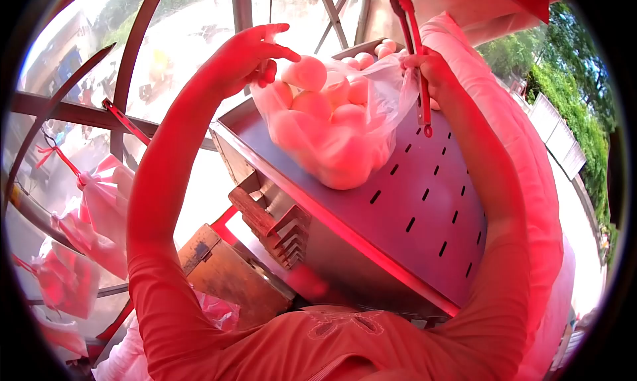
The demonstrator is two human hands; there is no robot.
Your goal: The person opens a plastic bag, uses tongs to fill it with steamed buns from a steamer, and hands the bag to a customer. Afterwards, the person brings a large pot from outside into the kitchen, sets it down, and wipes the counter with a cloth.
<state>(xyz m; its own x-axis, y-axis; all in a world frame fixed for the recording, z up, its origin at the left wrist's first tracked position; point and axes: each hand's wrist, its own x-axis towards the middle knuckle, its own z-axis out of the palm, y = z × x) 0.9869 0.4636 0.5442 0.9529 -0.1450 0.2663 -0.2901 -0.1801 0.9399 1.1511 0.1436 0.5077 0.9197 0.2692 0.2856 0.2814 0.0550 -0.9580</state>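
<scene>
A clear plastic bag (386,119) full of round, pale, egg-like items (312,104) rests on a slotted metal tray (424,215). My left hand (245,59) is at the bag's upper left, with its upper fingers stretched out and apart; the lower fingers are bent close to the bag's rim. A pair of red tongs (415,43) is gripped in my right hand (432,72), pointing upward beyond the bag. That hand also lies against the bag's right edge; whether it pinches the plastic I cannot tell. More round items (385,47) lie behind the bag.
Below the tray, a wooden-handled rack (265,222) juts from the metal stand, near a worn wooden box (229,275). Plastic bags (106,195) hang from the frame on my left. A padded cover (511,149) runs along the right side. Red light tints everything.
</scene>
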